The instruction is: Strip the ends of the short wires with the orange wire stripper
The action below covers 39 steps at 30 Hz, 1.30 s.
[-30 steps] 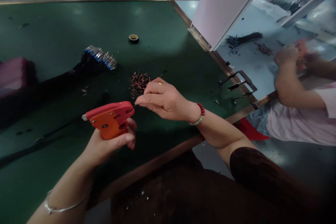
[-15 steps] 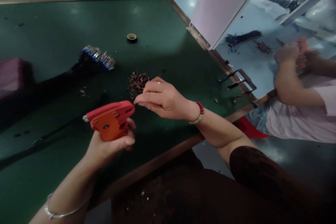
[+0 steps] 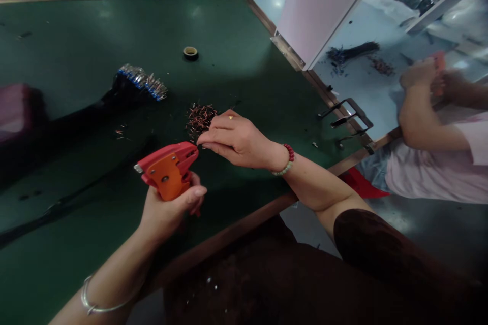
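Note:
My left hand is wrapped round the handle of a red and orange wire stripper, its nose pointing to the right. Close to that nose, my right hand has its thumb and fingers pinched together. Whatever lies in the pinch is too small or hidden to make out. Just behind the right fingertips lies a pile of short copper-coloured wire scraps on the green table. A black wire bundle ending in blue and silver terminals rests to the left.
A roll of tape stands farther back. A black metal bracket sits by the right table edge, near a white panel. Beyond it, a co-worker's hand holds an orange tool. A pinkish block is at far left.
My left hand and the wire stripper have moved right and slightly up, its nose now nearer my right fingertips. My right hand has barely shifted.

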Available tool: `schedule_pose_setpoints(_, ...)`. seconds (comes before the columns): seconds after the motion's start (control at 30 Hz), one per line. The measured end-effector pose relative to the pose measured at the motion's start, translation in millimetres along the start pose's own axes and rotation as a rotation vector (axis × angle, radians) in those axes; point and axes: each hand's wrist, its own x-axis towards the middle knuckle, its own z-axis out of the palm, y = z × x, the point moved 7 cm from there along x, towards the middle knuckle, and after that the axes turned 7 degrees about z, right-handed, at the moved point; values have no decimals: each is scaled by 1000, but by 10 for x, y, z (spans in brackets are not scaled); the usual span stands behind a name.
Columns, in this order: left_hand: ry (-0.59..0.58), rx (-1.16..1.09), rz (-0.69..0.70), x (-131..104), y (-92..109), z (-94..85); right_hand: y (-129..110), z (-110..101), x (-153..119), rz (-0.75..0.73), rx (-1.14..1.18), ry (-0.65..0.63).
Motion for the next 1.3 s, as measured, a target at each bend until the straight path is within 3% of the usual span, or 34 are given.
schedule_pose_setpoints(0.33,27,0,-22,27,-55,-39,60,76,-2,27,13,-39)
schedule_pose_setpoints(0.53,-63,70,-24,39,-11,-95,61,104,10,61,73,-136)
schedule_pose_setpoints(0.63,-116,-16,28,64,48,-65,71,93,7,84,100,-121)
schedule_pose_setpoints(0.73,-140,-91,21,77,63,-39,203,73,6,202,114,-41)
schedule_pose_setpoints(0.8,-119,-131,2,79,65,-47,349,32,-2,334,219,61)
schedule_pose_setpoints(0.9,-96,-152,-10,88,65,-66,524,-5,-33,525,583,191)
schedule_pose_setpoints(1.0,-139,-154,-45,105,18,-33,397,58,4,501,932,64)
schedule_pose_setpoints(1.07,-197,-146,-104,102,-48,24,192,99,35,386,1021,-96)
schedule_pose_setpoints(1.13,-268,-132,-150,82,-103,94,62,128,37,324,1038,-177)
schedule_pose_setpoints(1.3,-377,-218,-184,21,-140,154,151,150,14,420,1011,-47)
